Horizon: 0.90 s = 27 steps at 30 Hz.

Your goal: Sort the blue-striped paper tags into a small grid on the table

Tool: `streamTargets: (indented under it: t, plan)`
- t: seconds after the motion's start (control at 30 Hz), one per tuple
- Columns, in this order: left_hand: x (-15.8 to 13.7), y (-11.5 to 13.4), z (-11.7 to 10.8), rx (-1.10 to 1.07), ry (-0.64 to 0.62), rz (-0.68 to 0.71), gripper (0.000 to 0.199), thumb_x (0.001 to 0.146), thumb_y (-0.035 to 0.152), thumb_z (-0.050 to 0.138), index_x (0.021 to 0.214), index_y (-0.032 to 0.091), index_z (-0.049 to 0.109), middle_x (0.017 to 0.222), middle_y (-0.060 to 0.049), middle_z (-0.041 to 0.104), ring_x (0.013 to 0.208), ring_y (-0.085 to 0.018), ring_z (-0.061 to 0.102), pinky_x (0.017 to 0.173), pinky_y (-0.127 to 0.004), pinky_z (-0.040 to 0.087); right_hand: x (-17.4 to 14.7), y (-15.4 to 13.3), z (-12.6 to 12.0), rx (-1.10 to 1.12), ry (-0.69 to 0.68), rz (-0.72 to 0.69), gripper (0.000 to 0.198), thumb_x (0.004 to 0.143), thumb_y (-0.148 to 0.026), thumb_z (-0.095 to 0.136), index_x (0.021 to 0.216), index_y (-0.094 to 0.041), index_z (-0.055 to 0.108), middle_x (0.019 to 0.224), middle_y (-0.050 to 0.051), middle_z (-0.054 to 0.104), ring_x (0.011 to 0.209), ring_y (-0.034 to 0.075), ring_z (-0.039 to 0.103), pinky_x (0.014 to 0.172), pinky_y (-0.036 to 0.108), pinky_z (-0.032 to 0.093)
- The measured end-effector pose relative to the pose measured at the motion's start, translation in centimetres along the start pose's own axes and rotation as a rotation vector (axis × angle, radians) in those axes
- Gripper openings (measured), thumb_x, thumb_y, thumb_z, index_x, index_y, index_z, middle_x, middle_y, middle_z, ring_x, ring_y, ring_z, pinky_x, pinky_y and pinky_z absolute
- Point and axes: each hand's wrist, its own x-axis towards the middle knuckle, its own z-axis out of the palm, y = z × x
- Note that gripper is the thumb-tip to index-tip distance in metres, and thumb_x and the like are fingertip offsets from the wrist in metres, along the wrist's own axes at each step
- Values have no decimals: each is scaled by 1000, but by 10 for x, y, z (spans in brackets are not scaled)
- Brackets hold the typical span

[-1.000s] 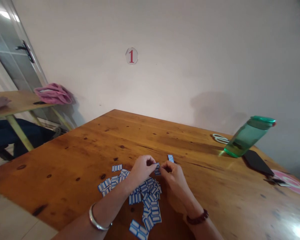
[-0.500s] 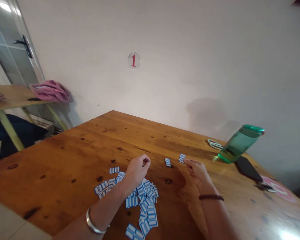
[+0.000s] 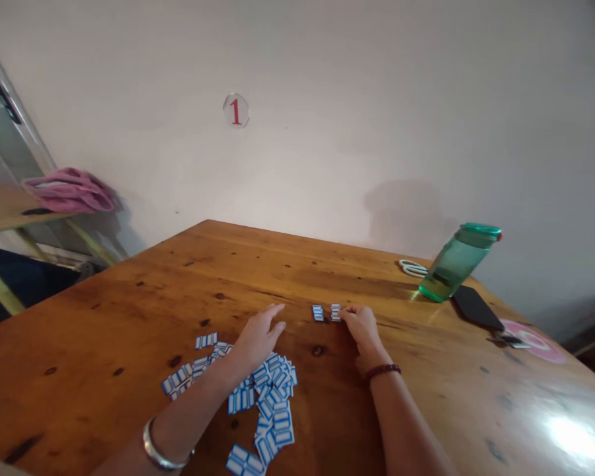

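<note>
My right hand [image 3: 361, 329] pinches the right edge of a small blue-and-white label sheet [image 3: 335, 313] at the tabletop. Just left of that sheet lies a second label sheet [image 3: 318, 313], with a narrow gap between the two. My left hand [image 3: 259, 336] hovers over the far side of a loose pile of similar label sheets [image 3: 272, 390], its fingers stretched out and thumb apart, holding nothing. My left forearm hides part of this pile. One single sheet [image 3: 207, 340] lies at the pile's far left edge.
A green water bottle [image 3: 459, 264] stands on the right, beside a black phone-like slab [image 3: 476, 307] and a pale coiled cable [image 3: 412, 268]. Keys [image 3: 508, 340] rest by a pink round sticker [image 3: 538, 342]. The wooden table [image 3: 178, 277] runs back to a white wall.
My right hand has brought its label sheet leftward, closer to the other one and in line with it. My left hand's curled fingers have opened out. The view has turned slightly right.
</note>
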Motion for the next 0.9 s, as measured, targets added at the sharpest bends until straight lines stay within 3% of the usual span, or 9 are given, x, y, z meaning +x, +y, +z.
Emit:
streamTargets:
  t: [0.17,0.37,0.63,0.9]
  plan:
    - [15,16,4,83,-239,5,59,73,22,43,130,4,35,136,-17,35,128,-22,29,105,-35,22,-1,-7,-1,-175,-17,62,14,57,-22,50,44,-21,55,46,2,51,49,15,47,47,25,25]
    - [24,18,24,293,-421,52,80,69,37,50,135,5,20,143,-20,14,132,-26,9,106,-41,11,0,-13,-2,-259,-61,69,15,60,-22,48,49,-20,57,53,6,56,54,17,50,48,24,27]
    - [24,24,33,425,-505,94,95,70,56,42,137,0,4,144,-20,3,133,-25,-3,106,-45,5,2,-17,2,-283,-80,111,16,63,-26,48,56,-19,61,55,2,57,56,14,51,48,22,28]
    - [25,27,36,448,-543,114,99,71,62,37,136,-2,-3,144,-19,-1,133,-25,-7,106,-46,0,6,-16,5,-333,-109,147,17,63,-28,49,53,-19,60,55,3,58,55,15,52,46,23,28]
